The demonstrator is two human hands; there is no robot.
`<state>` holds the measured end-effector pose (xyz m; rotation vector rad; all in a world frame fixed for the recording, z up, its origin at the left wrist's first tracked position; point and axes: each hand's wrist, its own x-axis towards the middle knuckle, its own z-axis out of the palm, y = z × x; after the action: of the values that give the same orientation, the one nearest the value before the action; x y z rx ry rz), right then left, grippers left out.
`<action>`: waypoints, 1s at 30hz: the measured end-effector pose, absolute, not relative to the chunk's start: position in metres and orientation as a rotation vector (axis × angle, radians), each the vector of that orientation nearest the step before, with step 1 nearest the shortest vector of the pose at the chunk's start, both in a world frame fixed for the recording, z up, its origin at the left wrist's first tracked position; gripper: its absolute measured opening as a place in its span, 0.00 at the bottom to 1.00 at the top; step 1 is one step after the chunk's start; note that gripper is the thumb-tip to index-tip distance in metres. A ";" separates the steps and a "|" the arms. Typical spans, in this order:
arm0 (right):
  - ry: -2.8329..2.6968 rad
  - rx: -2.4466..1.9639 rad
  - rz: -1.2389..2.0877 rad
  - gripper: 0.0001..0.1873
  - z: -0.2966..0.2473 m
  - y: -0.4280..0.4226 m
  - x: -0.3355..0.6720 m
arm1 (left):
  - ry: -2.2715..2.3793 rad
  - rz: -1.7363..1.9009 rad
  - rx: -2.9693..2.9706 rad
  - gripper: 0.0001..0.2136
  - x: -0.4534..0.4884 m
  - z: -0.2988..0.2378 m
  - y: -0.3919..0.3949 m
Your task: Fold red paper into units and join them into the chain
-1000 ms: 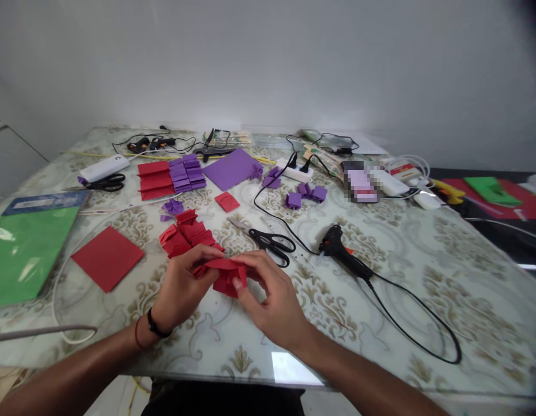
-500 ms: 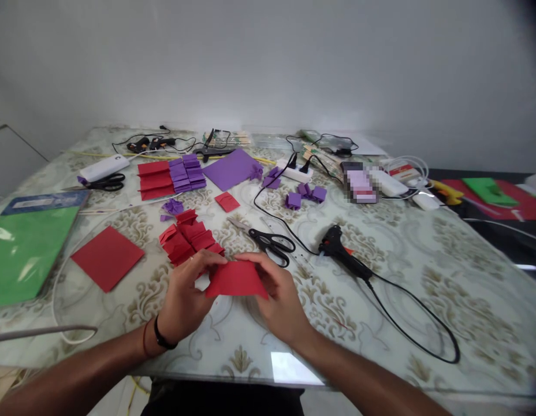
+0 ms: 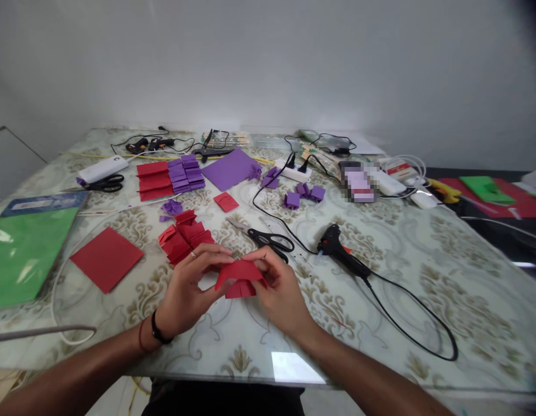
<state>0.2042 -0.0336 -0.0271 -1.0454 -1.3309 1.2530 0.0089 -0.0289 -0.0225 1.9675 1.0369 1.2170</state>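
Note:
Between my two hands is a red paper piece, bent into an arch with a lower folded part showing beneath. My left hand grips its left side, thumb below and fingers along the top edge. On the other side, my right hand pinches the right end between thumb and fingers. Just beyond my left hand lie folded red paper pieces. Black-handled scissors rest past my right hand, their blades pointing away to the left. A flat red paper square lies to the left.
A black glue gun with a looping cord lies to the right. Purple folded pieces, a purple sheet and a white power strip are farther back. A green paper pack covers the left edge.
The red paper has gone from a flatter shape to an arch, and its lower folded part now shows. My fingers have shifted along its top edge.

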 end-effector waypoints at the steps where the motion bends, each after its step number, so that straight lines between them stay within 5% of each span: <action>1: -1.320 -1.039 1.268 0.05 -0.027 -0.033 0.205 | 1.021 1.226 2.002 0.12 0.009 -0.021 -0.028; 9: -1.254 -1.014 1.213 0.16 -0.026 -0.029 0.207 | 0.958 1.307 2.138 0.12 0.008 -0.015 -0.028; 18: -1.312 -1.007 0.991 0.16 -0.014 -0.030 0.219 | 0.763 1.032 2.112 0.24 0.007 -0.012 -0.038; 30: -1.592 -0.858 0.885 0.08 -0.018 -0.035 0.209 | 0.967 1.095 1.758 0.04 0.015 -0.015 -0.033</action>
<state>0.2089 -0.0346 -0.0184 -0.8581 -1.5921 0.8854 0.0151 -0.0335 -0.0153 1.7582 0.9665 1.0946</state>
